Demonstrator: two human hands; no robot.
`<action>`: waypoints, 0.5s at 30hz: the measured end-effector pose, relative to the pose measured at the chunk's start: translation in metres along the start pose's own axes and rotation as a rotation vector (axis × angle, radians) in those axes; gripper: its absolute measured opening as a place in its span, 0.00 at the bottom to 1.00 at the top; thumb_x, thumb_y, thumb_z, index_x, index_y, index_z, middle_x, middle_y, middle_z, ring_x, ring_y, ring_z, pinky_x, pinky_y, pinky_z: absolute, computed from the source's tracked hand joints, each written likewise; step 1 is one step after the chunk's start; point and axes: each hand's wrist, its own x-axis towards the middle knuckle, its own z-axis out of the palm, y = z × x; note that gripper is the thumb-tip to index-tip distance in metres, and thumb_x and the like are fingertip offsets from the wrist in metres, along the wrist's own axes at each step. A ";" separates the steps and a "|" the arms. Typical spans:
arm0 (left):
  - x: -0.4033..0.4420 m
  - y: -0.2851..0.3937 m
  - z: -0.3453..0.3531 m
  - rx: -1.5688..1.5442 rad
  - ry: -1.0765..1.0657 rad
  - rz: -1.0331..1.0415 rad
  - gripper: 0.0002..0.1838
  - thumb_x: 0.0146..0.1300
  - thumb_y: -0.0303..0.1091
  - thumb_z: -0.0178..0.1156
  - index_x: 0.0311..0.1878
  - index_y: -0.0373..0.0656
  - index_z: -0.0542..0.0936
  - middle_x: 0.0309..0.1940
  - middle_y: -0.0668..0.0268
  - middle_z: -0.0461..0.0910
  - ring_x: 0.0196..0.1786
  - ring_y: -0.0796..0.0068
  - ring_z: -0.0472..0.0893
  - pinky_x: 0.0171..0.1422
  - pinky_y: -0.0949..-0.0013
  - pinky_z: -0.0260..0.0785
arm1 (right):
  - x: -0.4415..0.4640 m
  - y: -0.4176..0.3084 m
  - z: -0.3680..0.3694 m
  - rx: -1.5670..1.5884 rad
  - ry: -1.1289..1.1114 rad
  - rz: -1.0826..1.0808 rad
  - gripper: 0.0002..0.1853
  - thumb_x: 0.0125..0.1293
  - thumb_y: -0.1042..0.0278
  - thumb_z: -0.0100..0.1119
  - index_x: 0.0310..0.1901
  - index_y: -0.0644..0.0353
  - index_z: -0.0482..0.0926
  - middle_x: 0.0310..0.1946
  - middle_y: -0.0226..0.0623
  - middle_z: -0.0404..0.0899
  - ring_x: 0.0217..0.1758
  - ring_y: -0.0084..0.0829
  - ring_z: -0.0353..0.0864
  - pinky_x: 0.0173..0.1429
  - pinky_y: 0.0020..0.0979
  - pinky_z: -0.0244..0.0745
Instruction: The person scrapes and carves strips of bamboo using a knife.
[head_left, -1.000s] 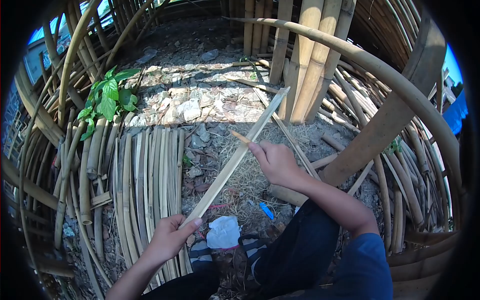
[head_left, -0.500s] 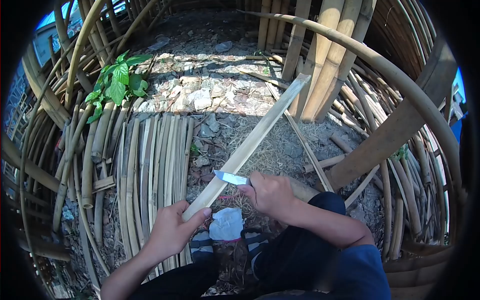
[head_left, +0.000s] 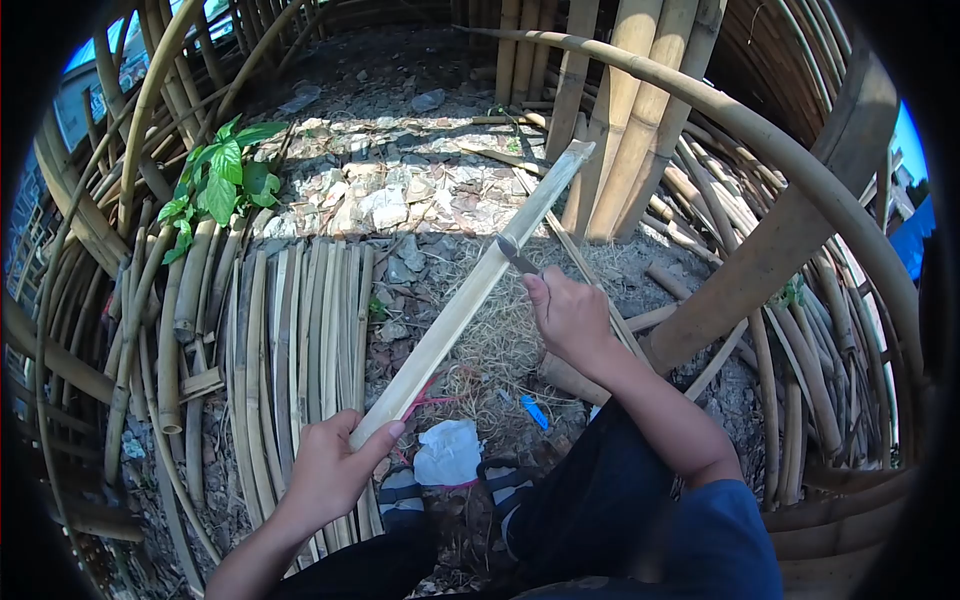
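My left hand (head_left: 335, 460) is closed round the near end of a long pale bamboo strip (head_left: 440, 350), thumb on top. The strip slants away up and to the right, its far end near some upright bamboo poles. In my right hand (head_left: 575, 315) is a knife (head_left: 518, 256), gripped by its handle, which the fingers mostly hide. Its blade lies across the strip, a little beyond the middle, and appears to touch it.
Split bamboo strips (head_left: 300, 340) lie side by side at the left. A thick slanting bamboo pole (head_left: 770, 240) and a curved one (head_left: 740, 105) stand at the right. White crumpled scrap (head_left: 448, 452) lies between the feet, and a blue object (head_left: 535, 412) on the ground.
My right hand has moved the knife up along the strip, away from my left hand. The left hand keeps its hold. The blue object on the ground has come into view.
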 end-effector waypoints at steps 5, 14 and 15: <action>0.002 -0.008 0.001 0.004 0.015 0.000 0.25 0.64 0.49 0.66 0.31 0.30 0.79 0.13 0.67 0.73 0.17 0.84 0.70 0.20 0.72 0.58 | 0.027 0.032 0.002 -0.033 -0.031 0.114 0.28 0.77 0.44 0.39 0.29 0.60 0.75 0.16 0.50 0.77 0.22 0.54 0.80 0.28 0.52 0.74; 0.005 -0.008 0.005 -0.003 -0.075 -0.076 0.25 0.65 0.49 0.65 0.31 0.30 0.80 0.13 0.70 0.71 0.18 0.86 0.67 0.20 0.73 0.56 | 0.054 0.085 -0.013 0.088 -0.036 0.325 0.32 0.78 0.44 0.34 0.31 0.64 0.78 0.24 0.59 0.79 0.33 0.61 0.81 0.38 0.56 0.74; 0.007 -0.008 0.006 -0.015 -0.070 -0.063 0.24 0.65 0.49 0.65 0.31 0.31 0.80 0.14 0.71 0.71 0.18 0.86 0.67 0.20 0.73 0.55 | 0.047 0.071 -0.015 0.122 -0.077 0.280 0.31 0.78 0.45 0.35 0.32 0.64 0.78 0.23 0.59 0.79 0.32 0.61 0.81 0.38 0.56 0.74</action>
